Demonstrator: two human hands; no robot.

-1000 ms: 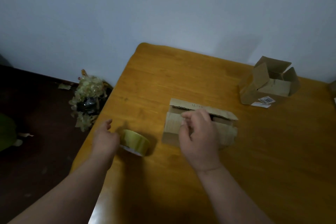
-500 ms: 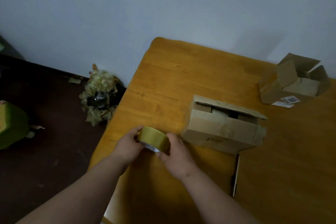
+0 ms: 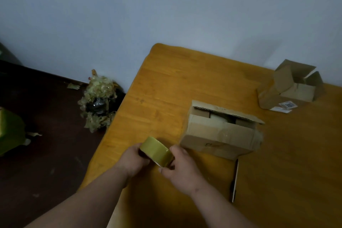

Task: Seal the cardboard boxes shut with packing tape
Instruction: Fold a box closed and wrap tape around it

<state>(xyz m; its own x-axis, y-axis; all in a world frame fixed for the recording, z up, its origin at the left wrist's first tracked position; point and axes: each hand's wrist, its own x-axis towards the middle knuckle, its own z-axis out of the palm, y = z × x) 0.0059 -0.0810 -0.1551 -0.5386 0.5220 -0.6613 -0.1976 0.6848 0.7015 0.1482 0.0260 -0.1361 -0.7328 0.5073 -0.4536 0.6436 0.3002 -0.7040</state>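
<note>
The nearer cardboard box (image 3: 221, 136) sits mid-table with its top flaps gaping, looks light and a bit floppy, so I'd press the flaps flat while taping. The tape roll (image 3: 156, 152) is held just left of it, near the table's near-left edge, left hand (image 3: 134, 161) wrapped round one side, right hand (image 3: 180, 165) pinching the other; it's stiff and slick, so hold it by the rim.

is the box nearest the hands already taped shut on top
No, the nearer box has its top flap lifted with a gap showing inside, while both hands hold the tape roll beside it.
</note>
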